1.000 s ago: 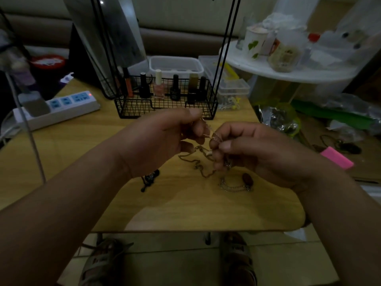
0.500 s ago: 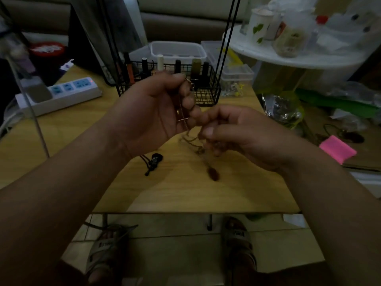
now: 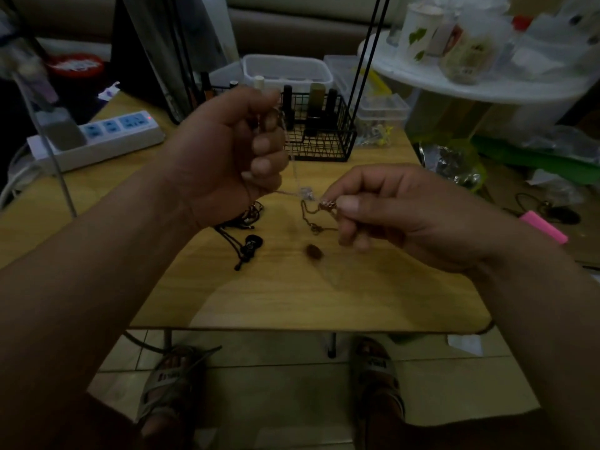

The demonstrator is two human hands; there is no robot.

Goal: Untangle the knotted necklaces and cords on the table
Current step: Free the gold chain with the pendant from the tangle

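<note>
Two sandalled feet (image 3: pixel 168 384) stand on the tiled floor beneath the near edge of the worktop (image 3: pixel 324 297). Above the worktop, both hands hold a tangle of chains.

Right hand (image 3: pixel 399 216): thumb and forefinger pinched together on a bronze chain (image 3: pixel 308 216), just beside the knot (image 3: pixel 306 193). A blurred brown pendant (image 3: pixel 313 251) shows at 6 o'clock from the knot; whether it hangs or lies flat cannot be told.

Left hand (image 3: pixel 227 160), at 10 o'clock from the right: fingers curled and clamped on a pale thin chain (image 3: pixel 293 164) that runs down to the knot.

A black cord necklace (image 3: pixel 248 246) lies on the worktop at 8 o'clock from the knot.

Beyond: wire basket (image 3: pixel 324 144) of bottles at 12 o'clock, power strip (image 3: pixel 107 138) at 10 o'clock.
</note>
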